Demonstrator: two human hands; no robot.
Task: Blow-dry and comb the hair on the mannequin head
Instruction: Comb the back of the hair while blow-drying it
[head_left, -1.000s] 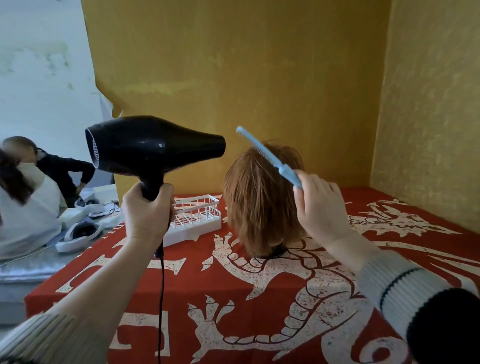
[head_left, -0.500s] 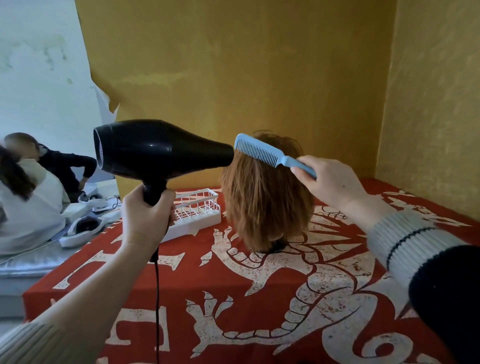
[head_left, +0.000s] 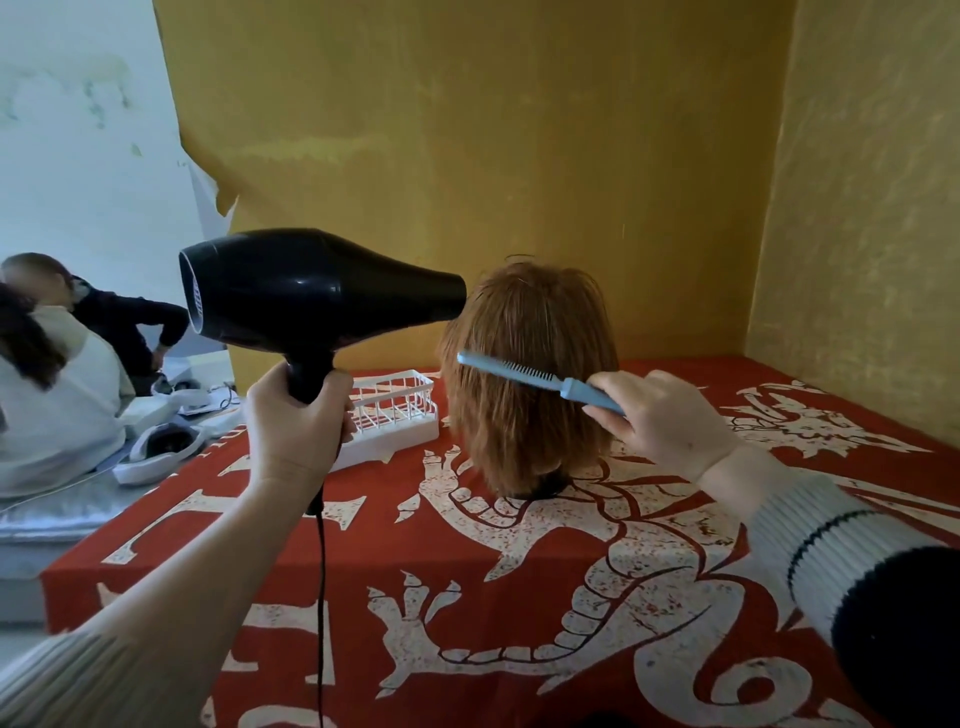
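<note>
The mannequin head stands upright on the red, white-patterned tablecloth, toward the far edge of the table and near its middle. Its reddish-brown hair hangs down all round, so the face and neck are hidden; only a dark bit of the base shows under the hair ends.

The left hand is wrapped tight round the handle of the black hair dryer, which covers most of that handle. The nozzle points right, its mouth just beside the upper left of the hair; contact cannot be told. The dryer's black cord drops straight down and is cut off by the lower frame edge.

The right hand pinches the handle of the light blue comb, whose teeth lie in the hair about halfway down. The handle's end is hidden inside the fingers.

A white plastic rack sits just left of the head, partly behind the left hand. Past the table's left edge, two people are seated, blurred and partly cut off.
</note>
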